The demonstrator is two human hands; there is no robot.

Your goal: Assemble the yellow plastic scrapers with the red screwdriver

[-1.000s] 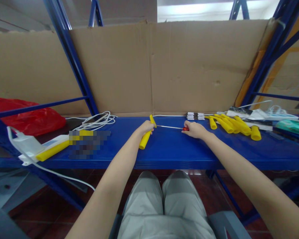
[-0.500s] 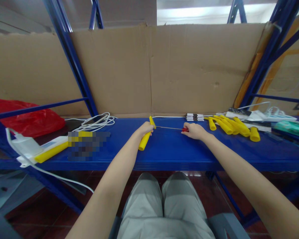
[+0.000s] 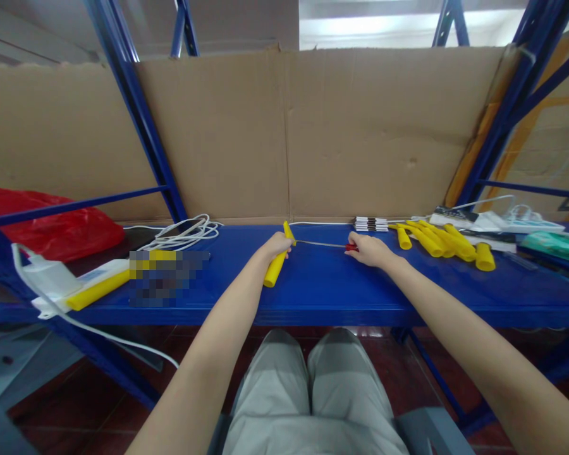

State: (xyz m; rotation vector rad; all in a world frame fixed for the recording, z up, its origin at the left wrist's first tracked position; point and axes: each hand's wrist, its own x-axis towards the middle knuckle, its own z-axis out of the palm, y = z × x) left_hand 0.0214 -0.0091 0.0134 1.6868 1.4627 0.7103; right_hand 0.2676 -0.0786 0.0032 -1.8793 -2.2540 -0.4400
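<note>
My left hand (image 3: pixel 279 244) is closed around a yellow tube-shaped handle (image 3: pixel 275 270), which lies slanted over the blue tabletop, thick end towards me. A small yellow piece sticks out on its right side, by my fingers. In my right hand (image 3: pixel 367 249) is a screwdriver with a red handle (image 3: pixel 351 248), gripped in closed fingers. Its long thin metal shaft (image 3: pixel 320 244) runs left and its tip meets the yellow handle's side piece. Whether the tip is inside or just touching, I cannot tell. My fingers hide the middle of the yellow handle.
Several yellow handles (image 3: pixel 429 239) lie in a pile at the right, beside a stack of small white-and-black pieces (image 3: pixel 370 224). On the left are a white power strip (image 3: pixel 102 272), coiled white cable (image 3: pixel 184 234) and a red plastic bag (image 3: pixel 52 221). Cardboard (image 3: pixel 284 139) stands behind the blue bench (image 3: pixel 322 291).
</note>
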